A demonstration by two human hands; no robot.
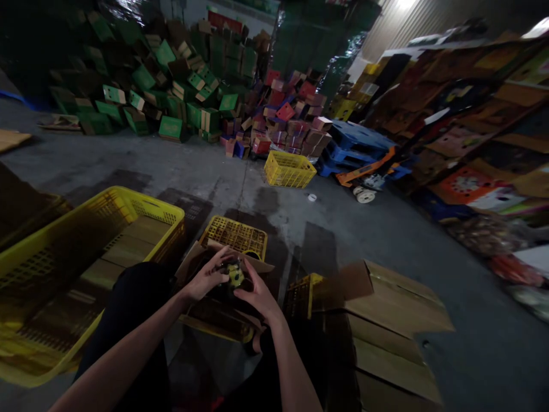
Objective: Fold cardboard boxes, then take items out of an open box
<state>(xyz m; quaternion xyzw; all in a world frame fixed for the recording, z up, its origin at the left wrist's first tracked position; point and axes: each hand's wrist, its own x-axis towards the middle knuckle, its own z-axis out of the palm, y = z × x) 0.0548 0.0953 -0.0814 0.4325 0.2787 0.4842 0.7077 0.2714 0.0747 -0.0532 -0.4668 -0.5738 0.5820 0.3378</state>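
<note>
Between my hands is a small greenish-yellow thing with dark spots and a shiny, clear-looking surface (235, 276); its exact kind is too dim to make out. My left hand (208, 278) curls its fingers around the left side of it. On the other side my right hand (261, 296) holds it with thumb and fingers. Below them stands an open cardboard box (193, 264) with its flaps spread, resting on a yellow crate (214, 327). The inside of the box is dark and mostly covered by my hands.
A large yellow crate (171, 220) with cardboard boxes inside stands left. Just beyond the box is a yellow plastic crate (235, 233). Cardboard boxes (386, 332) lie at right. Farther off are a yellow basket (289, 170), a pallet jack (364, 174) and heaped green boxes (171, 127).
</note>
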